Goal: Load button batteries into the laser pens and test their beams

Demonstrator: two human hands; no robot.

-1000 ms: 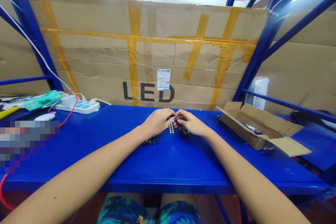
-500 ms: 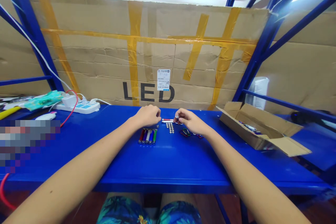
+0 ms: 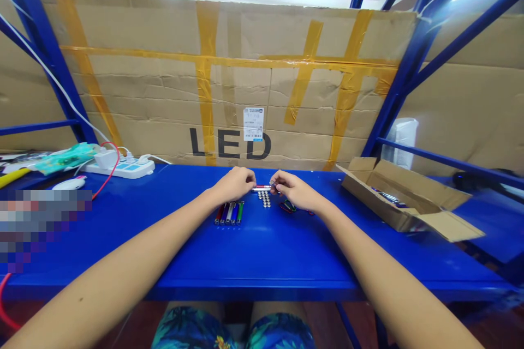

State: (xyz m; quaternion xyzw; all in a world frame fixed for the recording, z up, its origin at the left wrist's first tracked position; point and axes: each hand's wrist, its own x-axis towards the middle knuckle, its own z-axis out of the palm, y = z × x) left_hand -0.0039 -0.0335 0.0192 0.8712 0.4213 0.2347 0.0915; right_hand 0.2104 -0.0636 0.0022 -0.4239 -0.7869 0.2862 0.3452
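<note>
A small red and silver pen-shaped tube (image 3: pixel 262 188) lies crosswise on the blue table (image 3: pixel 262 256). My left hand (image 3: pixel 235 184) pinches its left end and my right hand (image 3: pixel 291 188) holds its right end. Just below them lie a row of several coloured tubes (image 3: pixel 230 212), side by side. A cluster of small silver button cells (image 3: pixel 266 199) sits between my hands. Coloured clips (image 3: pixel 288 206) lie under my right hand.
An open cardboard box (image 3: pixel 403 199) stands at the right. A white power strip (image 3: pixel 123 166) with a red cable, a white mouse (image 3: pixel 69 182) and loose items lie at the left. A large taped cardboard sheet (image 3: pixel 229 82) marked LED forms the back wall.
My hands parted half a second ago, baring the row of coloured tubes. My left hand has since returned to the red tube and both hands now hold its ends.
</note>
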